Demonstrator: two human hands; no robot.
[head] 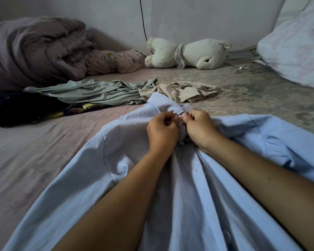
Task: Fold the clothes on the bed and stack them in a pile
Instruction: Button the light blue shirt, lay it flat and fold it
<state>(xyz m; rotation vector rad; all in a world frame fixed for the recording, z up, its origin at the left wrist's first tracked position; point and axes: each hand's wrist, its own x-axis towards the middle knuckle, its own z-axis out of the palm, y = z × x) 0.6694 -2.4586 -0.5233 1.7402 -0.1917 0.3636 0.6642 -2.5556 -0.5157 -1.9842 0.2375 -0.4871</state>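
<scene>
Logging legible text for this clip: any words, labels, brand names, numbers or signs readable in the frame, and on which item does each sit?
No readable text anywhere in the frame.
Dark garment: yellow printed shapes, too blurred to tell whether they are letters.
Light blue shirt, held near its collar by the left hand and right hand: no label or tag visible.

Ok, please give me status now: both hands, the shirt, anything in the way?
Left hand and right hand both pinch the light blue shirt near its collar. Shirt spread on bed, not folded. Green garment and beige garment lie beyond, unfolded. Nothing blocking.
</scene>
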